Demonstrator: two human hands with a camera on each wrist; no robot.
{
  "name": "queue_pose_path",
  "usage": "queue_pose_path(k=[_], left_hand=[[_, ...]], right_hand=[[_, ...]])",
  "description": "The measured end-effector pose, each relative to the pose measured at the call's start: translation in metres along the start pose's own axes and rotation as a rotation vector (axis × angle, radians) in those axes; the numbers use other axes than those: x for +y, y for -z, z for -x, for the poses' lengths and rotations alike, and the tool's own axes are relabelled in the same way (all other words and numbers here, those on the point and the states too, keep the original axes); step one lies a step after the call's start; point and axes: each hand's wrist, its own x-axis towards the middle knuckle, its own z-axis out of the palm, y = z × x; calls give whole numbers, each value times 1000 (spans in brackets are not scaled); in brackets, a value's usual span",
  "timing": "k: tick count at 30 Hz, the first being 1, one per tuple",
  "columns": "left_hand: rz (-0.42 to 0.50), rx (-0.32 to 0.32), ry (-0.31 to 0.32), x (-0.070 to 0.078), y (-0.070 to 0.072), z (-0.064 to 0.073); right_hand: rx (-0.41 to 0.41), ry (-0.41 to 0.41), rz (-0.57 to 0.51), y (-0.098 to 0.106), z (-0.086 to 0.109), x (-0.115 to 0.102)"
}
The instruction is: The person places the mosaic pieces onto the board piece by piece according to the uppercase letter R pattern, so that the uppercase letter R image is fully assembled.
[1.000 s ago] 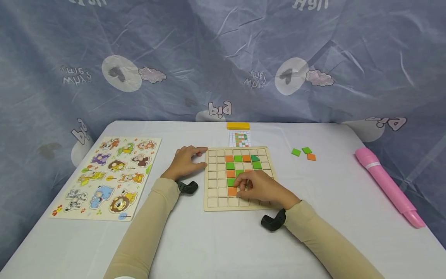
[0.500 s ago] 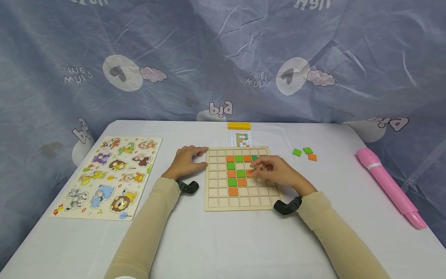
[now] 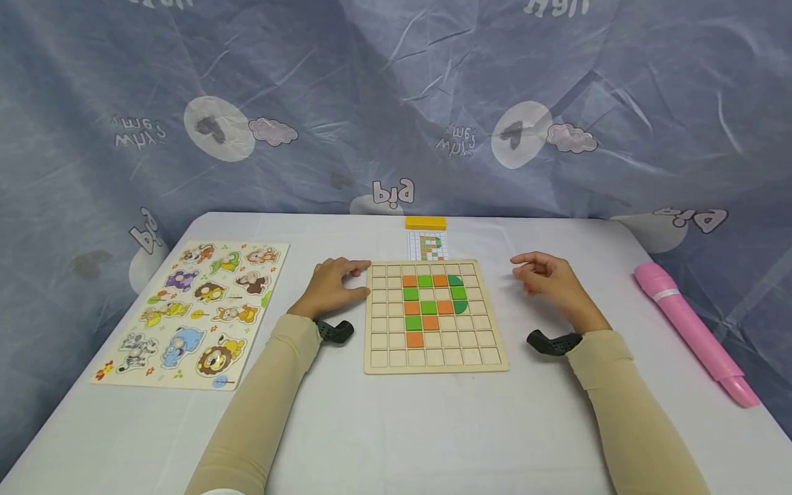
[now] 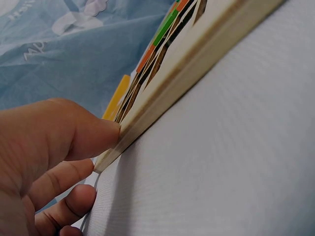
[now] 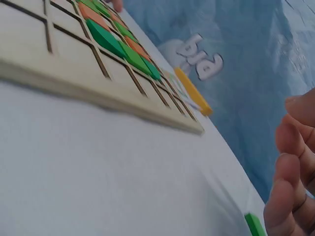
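A square wooden grid board [image 3: 470,357] lies flat on the table, with orange and green tiles [image 3: 429,308] set in a P-like pattern. Two dark green rounded tiles [image 3: 460,306] form its curved right side. My left hand [image 3: 328,289] touches the board's left edge, thumb on the side and index fingertip at the far corner; the left wrist view has the thumb [image 4: 93,135] against the rim. Off to the board's right, my right hand [image 3: 551,289] hovers with loosely bent fingers and nothing visible in them. Close below those fingers lies a green tile [image 5: 255,224]; the head view hides it.
Behind the board are a printed pattern card [image 3: 427,245] and a yellow block [image 3: 425,223]. An animal puzzle board [image 3: 192,316] lies at the left, and a pink marker-shaped object [image 3: 693,333] at the right. Patterned blue-grey cloth [image 3: 396,103] hangs behind the table.
My right hand has moved from the board's lower middle, past the upper right, to above the loose tiles. A second rounded tile now shows on the board. My left hand stays put.
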Motion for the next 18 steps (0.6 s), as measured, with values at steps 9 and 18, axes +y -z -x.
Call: queue_pose_path(k=[9,18], left_hand=[[9,-7,4,3,2,1],[-1,-9,7,2,3,2]], right_hand=[[93,-83,-193,28,4,28],[113,-83,-304,30,6,35]])
